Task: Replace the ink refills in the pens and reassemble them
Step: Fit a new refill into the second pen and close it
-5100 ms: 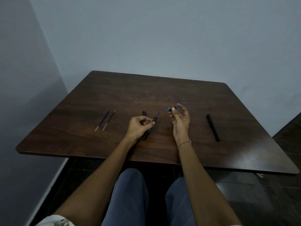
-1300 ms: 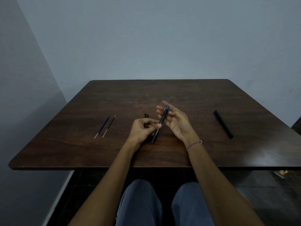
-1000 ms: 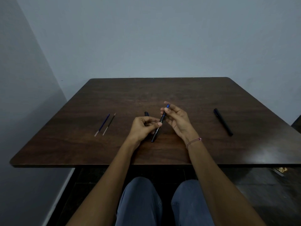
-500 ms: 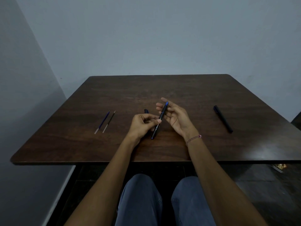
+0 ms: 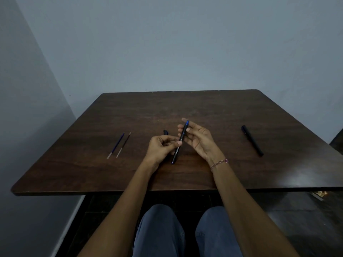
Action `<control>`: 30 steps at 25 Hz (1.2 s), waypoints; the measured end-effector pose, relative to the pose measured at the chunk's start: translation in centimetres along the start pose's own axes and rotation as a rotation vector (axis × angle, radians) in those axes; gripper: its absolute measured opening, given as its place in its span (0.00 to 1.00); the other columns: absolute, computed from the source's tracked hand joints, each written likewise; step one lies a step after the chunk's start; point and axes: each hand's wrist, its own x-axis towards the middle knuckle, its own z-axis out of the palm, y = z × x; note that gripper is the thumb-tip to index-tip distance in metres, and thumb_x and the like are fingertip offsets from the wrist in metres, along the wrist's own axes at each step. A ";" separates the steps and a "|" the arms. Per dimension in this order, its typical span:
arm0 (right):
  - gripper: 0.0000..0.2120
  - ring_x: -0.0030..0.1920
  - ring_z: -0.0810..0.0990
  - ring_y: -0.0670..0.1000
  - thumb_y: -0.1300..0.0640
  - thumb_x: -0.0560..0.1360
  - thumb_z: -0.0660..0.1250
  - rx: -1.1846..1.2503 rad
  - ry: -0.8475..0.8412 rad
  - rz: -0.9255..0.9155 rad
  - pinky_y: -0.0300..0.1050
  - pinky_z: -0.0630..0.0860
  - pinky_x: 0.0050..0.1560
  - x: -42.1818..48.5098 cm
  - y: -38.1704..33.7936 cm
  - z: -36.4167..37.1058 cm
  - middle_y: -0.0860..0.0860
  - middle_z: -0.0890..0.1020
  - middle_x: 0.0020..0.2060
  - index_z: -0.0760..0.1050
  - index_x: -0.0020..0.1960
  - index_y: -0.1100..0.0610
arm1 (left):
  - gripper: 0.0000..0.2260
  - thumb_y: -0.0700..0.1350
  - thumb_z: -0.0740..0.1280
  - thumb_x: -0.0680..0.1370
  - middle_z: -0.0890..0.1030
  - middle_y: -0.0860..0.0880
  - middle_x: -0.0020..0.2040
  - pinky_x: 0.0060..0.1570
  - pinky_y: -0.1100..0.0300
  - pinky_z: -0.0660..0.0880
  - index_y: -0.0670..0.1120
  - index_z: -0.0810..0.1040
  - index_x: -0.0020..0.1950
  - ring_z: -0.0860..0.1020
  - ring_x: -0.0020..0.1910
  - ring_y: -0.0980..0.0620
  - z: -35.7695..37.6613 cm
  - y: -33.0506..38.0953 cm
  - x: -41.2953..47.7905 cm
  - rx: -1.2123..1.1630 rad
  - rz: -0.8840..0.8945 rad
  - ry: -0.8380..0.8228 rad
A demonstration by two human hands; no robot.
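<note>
Toward the near edge of the surface (image 5: 92,173), the left hand (image 5: 159,148) pinches the blue-tipped pen (image 5: 182,135) mid-barrel. The right hand (image 5: 199,140) has released its tip, fingers now straight, so reassembly looks done.

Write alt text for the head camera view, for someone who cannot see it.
A person's left hand grips a blue-tipped black pen over a dark wooden table, the open right hand behind its far end. Two loose refills lie to the left, a second pen to the right.

Dark wood table (image 5: 204,106) in corner w/ plain grey-blue walls (image 5: 167,43) — dim light, dark floor (image 5: 300,225).
</note>
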 end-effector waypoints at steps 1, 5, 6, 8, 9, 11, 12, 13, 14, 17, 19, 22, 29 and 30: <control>0.14 0.49 0.84 0.50 0.70 0.76 0.60 -0.016 0.007 -0.006 0.42 0.80 0.47 0.0 0.0 0.0 0.54 0.85 0.46 0.78 0.57 0.58 | 0.04 0.40 0.74 0.70 0.82 0.52 0.31 0.30 0.69 0.73 0.45 0.84 0.43 0.77 0.28 0.60 -0.1 0.0 0.0 -0.003 0.001 -0.001; 0.13 0.47 0.84 0.46 0.69 0.73 0.66 -0.127 0.087 -0.055 0.41 0.81 0.47 -0.1 0.0 0.2 0.50 0.86 0.42 0.78 0.53 0.56 | 0.04 0.39 0.74 0.70 0.82 0.52 0.30 0.30 0.68 0.72 0.46 0.84 0.43 0.76 0.27 0.60 -0.1 0.0 0.0 0.004 0.002 -0.004; 0.12 0.45 0.84 0.45 0.69 0.72 0.67 -0.149 0.117 -0.065 0.40 0.81 0.47 -0.1 0.1 0.2 0.49 0.85 0.41 0.78 0.52 0.55 | 0.04 0.39 0.74 0.70 0.81 0.52 0.30 0.29 0.69 0.72 0.47 0.84 0.42 0.76 0.27 0.60 0.0 0.0 0.0 0.005 0.003 -0.004; 0.10 0.44 0.82 0.45 0.66 0.73 0.67 -0.160 0.157 -0.071 0.39 0.80 0.44 0.0 0.2 0.4 0.48 0.82 0.41 0.78 0.51 0.55 | 0.04 0.39 0.74 0.70 0.80 0.52 0.29 0.29 0.69 0.72 0.47 0.84 0.42 0.75 0.26 0.61 0.1 0.1 -0.1 0.009 0.000 -0.007; 0.07 0.44 0.81 0.45 0.63 0.75 0.66 -0.145 0.161 -0.062 0.38 0.80 0.43 0.1 0.2 0.5 0.49 0.81 0.42 0.78 0.51 0.56 | 0.04 0.39 0.74 0.70 0.80 0.51 0.30 0.29 0.69 0.72 0.47 0.84 0.42 0.75 0.26 0.61 0.1 0.1 -0.1 0.009 -0.004 -0.009; 0.10 0.47 0.81 0.48 0.55 0.78 0.62 -0.082 0.142 -0.025 0.39 0.80 0.44 0.1 0.1 0.5 0.52 0.82 0.45 0.78 0.55 0.58 | 0.04 0.39 0.74 0.70 0.81 0.51 0.30 0.30 0.69 0.73 0.46 0.84 0.42 0.76 0.27 0.61 0.1 0.2 -0.1 0.009 -0.013 -0.011; 0.13 0.49 0.82 0.49 0.54 0.79 0.60 -0.045 0.116 -0.003 0.41 0.80 0.46 0.1 0.0 0.4 0.54 0.82 0.47 0.77 0.58 0.59 | 0.04 0.39 0.74 0.70 0.81 0.52 0.30 0.30 0.69 0.73 0.46 0.84 0.42 0.76 0.27 0.61 0.1 0.2 -0.1 0.010 -0.014 -0.013; 0.15 0.50 0.83 0.50 0.54 0.80 0.58 -0.011 0.085 0.006 0.42 0.80 0.49 0.0 -0.2 0.5 0.56 0.83 0.49 0.76 0.60 0.60 | 0.04 0.39 0.74 0.70 0.82 0.52 0.30 0.30 0.69 0.73 0.46 0.84 0.42 0.76 0.27 0.61 0.1 0.2 -0.1 0.010 -0.012 -0.015; 0.15 0.52 0.83 0.51 0.56 0.81 0.56 0.015 0.055 0.004 0.43 0.80 0.50 -0.1 -0.3 0.5 0.57 0.83 0.51 0.74 0.62 0.61 | 0.04 0.39 0.74 0.70 0.82 0.52 0.30 0.29 0.69 0.73 0.46 0.84 0.42 0.76 0.27 0.61 0.1 0.2 -0.1 0.008 -0.009 -0.017; 0.14 0.53 0.83 0.51 0.63 0.81 0.54 0.043 0.008 -0.022 0.43 0.80 0.52 -0.3 -0.4 0.5 0.56 0.84 0.51 0.74 0.62 0.60 | 0.04 0.38 0.74 0.70 0.81 0.51 0.30 0.29 0.69 0.72 0.46 0.84 0.42 0.76 0.27 0.61 0.1 0.2 -0.1 0.000 -0.005 -0.016; 0.13 0.51 0.83 0.50 0.65 0.80 0.55 0.029 0.010 -0.035 0.42 0.80 0.50 -0.3 -0.4 0.5 0.54 0.85 0.49 0.75 0.60 0.58 | 0.04 0.38 0.74 0.70 0.81 0.50 0.30 0.29 0.69 0.72 0.46 0.84 0.42 0.75 0.27 0.60 0.1 0.3 -0.1 0.002 -0.008 -0.016; 0.11 0.46 0.84 0.48 0.65 0.79 0.58 -0.014 0.057 -0.046 0.40 0.80 0.46 -0.3 -0.4 0.6 0.53 0.86 0.43 0.77 0.56 0.57 | 0.04 0.38 0.74 0.70 0.79 0.47 0.32 0.29 0.69 0.72 0.47 0.84 0.41 0.75 0.26 0.60 0.1 0.3 -0.1 0.004 -0.009 -0.019; 0.06 0.40 0.84 0.46 0.64 0.74 0.66 -0.075 0.177 -0.051 0.38 0.80 0.40 -0.2 -0.2 0.3 0.50 0.85 0.36 0.78 0.48 0.56 | 0.04 0.40 0.75 0.69 0.81 0.46 0.34 0.30 0.68 0.73 0.49 0.84 0.40 0.76 0.29 0.57 0.0 0.3 -0.1 0.027 -0.037 -0.044; 0.05 0.40 0.83 0.45 0.65 0.74 0.67 -0.077 0.192 -0.052 0.38 0.80 0.39 -0.2 -0.2 0.2 0.48 0.84 0.35 0.78 0.47 0.56 | 0.04 0.40 0.75 0.69 0.81 0.47 0.34 0.30 0.68 0.73 0.49 0.84 0.40 0.76 0.29 0.57 0.0 0.3 -0.1 0.027 -0.039 -0.045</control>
